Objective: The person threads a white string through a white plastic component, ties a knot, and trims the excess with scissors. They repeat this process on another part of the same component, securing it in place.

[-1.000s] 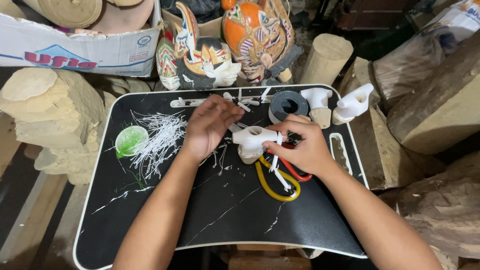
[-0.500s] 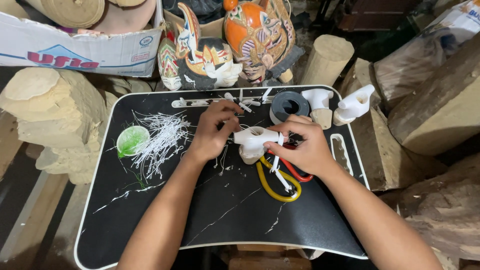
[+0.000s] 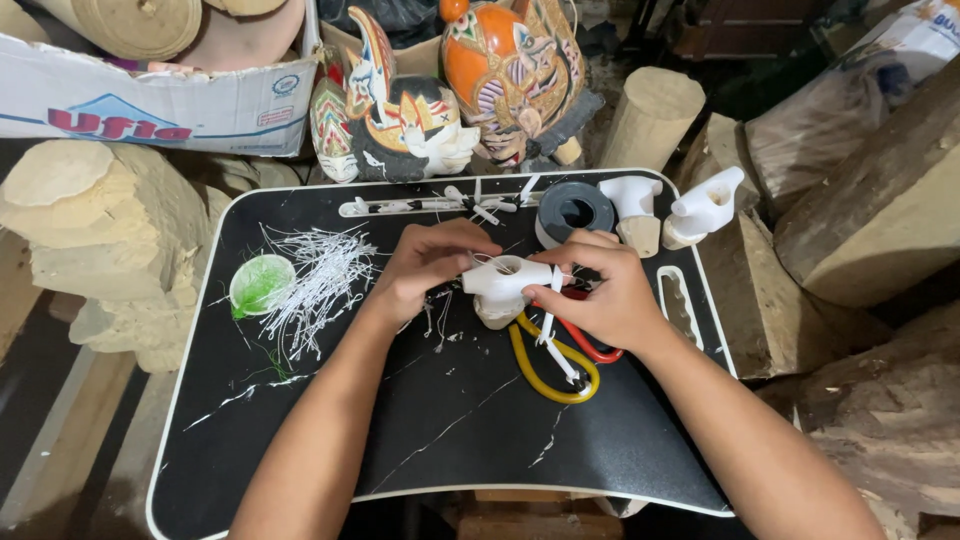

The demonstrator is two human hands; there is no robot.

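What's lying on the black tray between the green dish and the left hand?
In the head view, a loose heap of thin white strips lies on the black tray between the green dish and the left hand.

The right hand [image 3: 605, 295] is covering the far end of the white carved piece [image 3: 505, 283] and part of the scissors [image 3: 565, 350] (only the yellow and red handle loops are showing). The cardboard box [image 3: 150, 95] is running off the top-left edge, and both forearms are leaving the bottom edge.
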